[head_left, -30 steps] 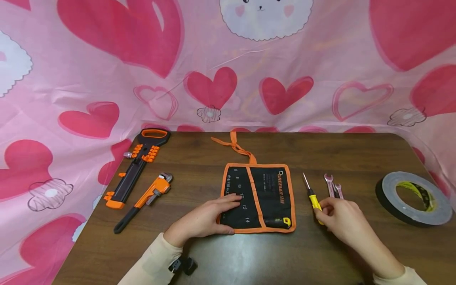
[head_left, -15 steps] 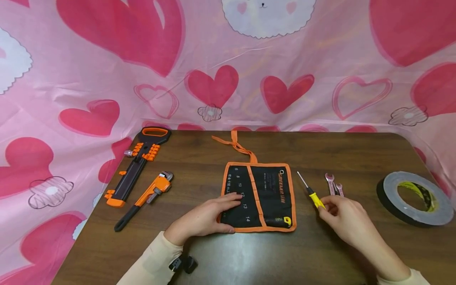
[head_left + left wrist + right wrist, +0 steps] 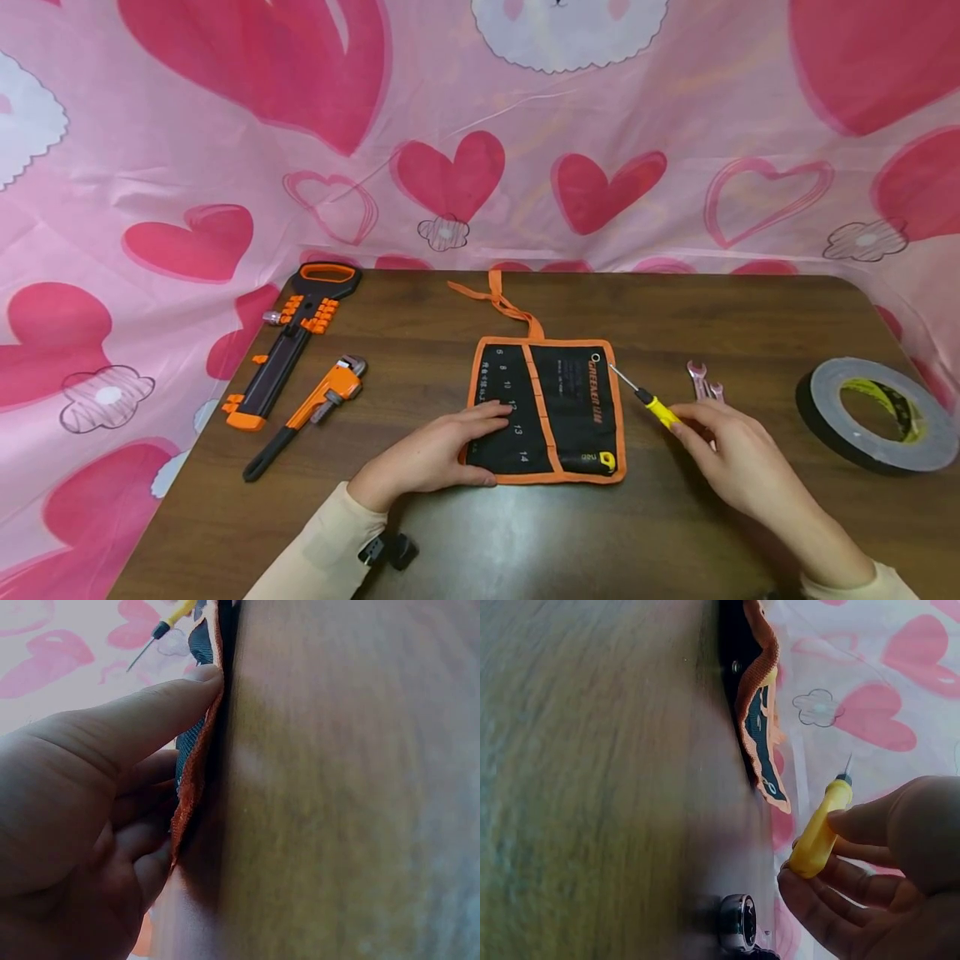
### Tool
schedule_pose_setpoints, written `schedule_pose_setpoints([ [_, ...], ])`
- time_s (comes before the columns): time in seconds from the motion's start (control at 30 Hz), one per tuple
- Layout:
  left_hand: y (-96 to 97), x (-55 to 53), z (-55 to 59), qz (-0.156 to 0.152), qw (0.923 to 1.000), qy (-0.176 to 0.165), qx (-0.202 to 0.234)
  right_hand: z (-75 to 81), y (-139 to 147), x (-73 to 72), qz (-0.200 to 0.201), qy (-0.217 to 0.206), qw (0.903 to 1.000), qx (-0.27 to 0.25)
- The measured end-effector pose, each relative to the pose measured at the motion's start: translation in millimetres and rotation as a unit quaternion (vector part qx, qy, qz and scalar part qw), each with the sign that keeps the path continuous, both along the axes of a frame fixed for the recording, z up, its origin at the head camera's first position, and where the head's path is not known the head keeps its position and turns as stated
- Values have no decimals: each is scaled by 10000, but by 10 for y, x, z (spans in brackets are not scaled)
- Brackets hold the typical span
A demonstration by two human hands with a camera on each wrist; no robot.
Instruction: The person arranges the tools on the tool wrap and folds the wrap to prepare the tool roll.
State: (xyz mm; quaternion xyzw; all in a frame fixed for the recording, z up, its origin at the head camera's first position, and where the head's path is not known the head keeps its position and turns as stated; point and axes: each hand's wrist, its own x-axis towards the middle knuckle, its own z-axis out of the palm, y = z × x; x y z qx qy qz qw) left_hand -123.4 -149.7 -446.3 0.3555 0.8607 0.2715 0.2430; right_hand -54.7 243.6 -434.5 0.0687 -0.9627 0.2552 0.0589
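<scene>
A black tool pouch (image 3: 572,408) with orange edging lies flat in the middle of the table, its tie straps pointing away. My left hand (image 3: 442,446) rests on the pouch's left side, fingers on the numbered pockets, the thumb along the near edge (image 3: 196,769). Between thumb and fingers my right hand (image 3: 738,458) pinches a small screwdriver (image 3: 660,412) by its yellow handle, raised above the table. Its thin metal tip points to the pouch's upper right edge. In the right wrist view the yellow handle (image 3: 823,829) shows in the fingers, apart from the pouch.
Two open-end wrenches (image 3: 697,379) lie just beyond my right hand, partly hidden. A roll of tape (image 3: 817,425) sits at the right. On the left lie an orange pipe wrench (image 3: 322,404) and a black-and-orange tool (image 3: 281,358). Patterned pink cloth hangs behind the table (image 3: 420,333).
My right hand has lifted the screwdriver and swung its tip left toward the pouch. The left hand stays on the pouch.
</scene>
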Motion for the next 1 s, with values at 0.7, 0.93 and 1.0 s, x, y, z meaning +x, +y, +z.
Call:
schedule_pose_setpoints([
  [0.7,3,-16,2,27,10000,-46,-7,2,-34,-44,837,286,9958,233],
  [0.93,0,-23,-13,25,10000,-54,-19,-30,-66,-48,1116,598,9916,272],
  [1.0,-3,-18,-16,21,10000,-61,-29,-47,-78,-40,1178,771,9896,296],
])
